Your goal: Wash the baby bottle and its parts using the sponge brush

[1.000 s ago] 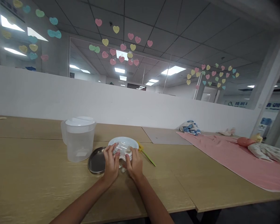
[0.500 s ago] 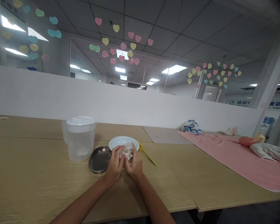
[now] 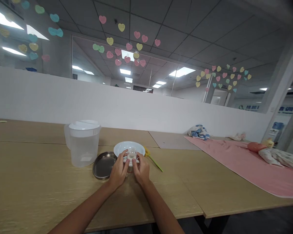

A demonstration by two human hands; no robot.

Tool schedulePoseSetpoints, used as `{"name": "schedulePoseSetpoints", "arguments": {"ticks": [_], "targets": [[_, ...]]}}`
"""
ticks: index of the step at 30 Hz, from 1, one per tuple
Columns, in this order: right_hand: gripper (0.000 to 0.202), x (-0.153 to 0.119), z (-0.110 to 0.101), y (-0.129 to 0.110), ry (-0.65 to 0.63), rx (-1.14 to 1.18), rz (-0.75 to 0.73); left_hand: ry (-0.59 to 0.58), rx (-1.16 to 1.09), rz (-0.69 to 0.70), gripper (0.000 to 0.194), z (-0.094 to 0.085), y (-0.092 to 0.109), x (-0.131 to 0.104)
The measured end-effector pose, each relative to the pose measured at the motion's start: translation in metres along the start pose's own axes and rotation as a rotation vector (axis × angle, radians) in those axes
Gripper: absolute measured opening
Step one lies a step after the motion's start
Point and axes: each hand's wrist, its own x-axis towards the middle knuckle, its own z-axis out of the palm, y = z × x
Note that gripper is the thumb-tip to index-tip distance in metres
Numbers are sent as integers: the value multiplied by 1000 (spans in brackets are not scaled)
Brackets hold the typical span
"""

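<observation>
My left hand (image 3: 118, 167) and my right hand (image 3: 141, 167) are both closed around a small baby bottle (image 3: 131, 156) with a clear upper part and a white collar. The fingers grip it from opposite sides, thumbs toward me, and they hide much of its body. It is held upright in front of a white bowl (image 3: 119, 146). To the left of my left hand lies a round metal tray (image 3: 104, 165). Beyond my right hand is a brush (image 3: 155, 163) with a yellow head and a green handle.
A translucent lidded pitcher (image 3: 85, 146) stands to the left of the tray. A pink cloth (image 3: 234, 159) covers part of the table's right side, with bundled fabric (image 3: 199, 132) at its far end. A low white wall (image 3: 127, 107) runs behind the wooden table (image 3: 46, 188).
The bottle is more upright, and its clear top has come into view between my fingers. My thumbs have moved apart a little. Objects on the table have stayed in place.
</observation>
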Motion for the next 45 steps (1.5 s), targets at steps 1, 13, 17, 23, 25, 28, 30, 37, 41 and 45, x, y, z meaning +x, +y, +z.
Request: {"name": "schedulePoseSetpoints", "arguments": {"ticks": [1,13,17,23,25,28,30,37,41,45], "targets": [[32,0,0,0,-5,1,1,-15,5,12,41,0,0,0],[27,-2,3,1,-14,10,-35,-48,53,85,42,-2,-8,2],[28,-5,6,3,-23,18,-26,-54,38,78,41,-4,-6,2],[28,-5,7,2,-3,9,-8,-42,30,80,39,-5,-5,3],[28,-5,7,2,-6,22,-2,-42,26,89,39,-5,-5,4],[28,-5,8,2,0,29,5,-36,20,96,38,-5,-6,4],[28,-5,8,2,5,21,9,-30,19,96,38,-5,-6,4],[27,-5,8,2,6,17,18,-32,22,88,37,-3,-6,2],[27,-5,9,1,23,27,43,-55,27,103,40,-4,-7,1],[29,-3,8,0,37,20,13,-136,45,149,53,-5,-9,2]]}}
